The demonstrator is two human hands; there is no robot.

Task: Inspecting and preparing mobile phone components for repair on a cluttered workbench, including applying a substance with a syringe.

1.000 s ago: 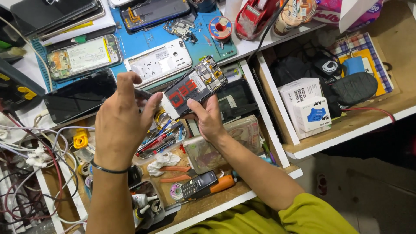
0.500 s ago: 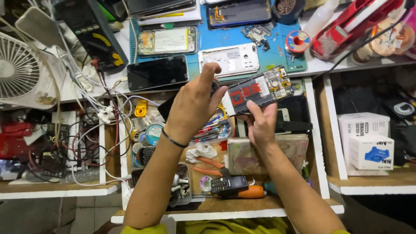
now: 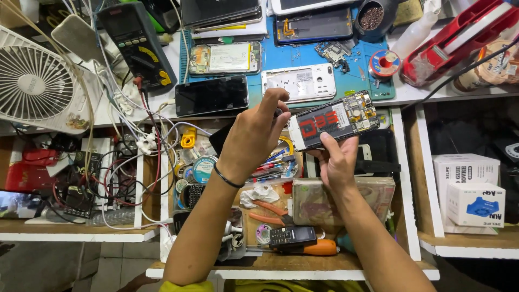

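Cluttered white repair bench point(image 3: 346, 273) with open compartments, seen from overhead.

Nearest the person, at 6 o'clock: a small dark keypad phone point(image 3: 292, 237) lying across an orange-handled tool point(image 3: 319, 247) on the lower wooden shelf. Just above it, orange-handled pliers point(image 3: 269, 212) and a crumpled white tissue point(image 3: 259, 194).

Centre of view: both hands raised over the compartments. Right hand point(image 3: 338, 165) grips an opened phone point(image 3: 334, 120) from below; thumb lies on its near long edge, fingers wrap behind it. The phone is held clear of the bench, tilted, its black-and-red battery and bare circuit board facing up. Left hand point(image 3: 253, 136), a thin black band at the wrist, has fingers curled and pinched together at the phone's left end; whether a small tool sits between the fingertips cannot be told.

At 9 o'clock from the hands: tangle of white and red wires point(image 3: 130, 146).

Farther, 12 o'clock: blue work mat point(image 3: 303, 57) carrying a white phone back shell point(image 3: 298, 82) and a second opened handset point(image 3: 224, 58); a black phone point(image 3: 212, 95) lies at the mat's near-left edge. Solder spool point(image 3: 383, 63) at 1 o'clock.

Farthest, 10–11 o'clock: black multimeter point(image 3: 134, 40) and white desk fan point(image 3: 35, 84). At 4 o'clock, white cartons point(image 3: 469, 192) on the right shelf.
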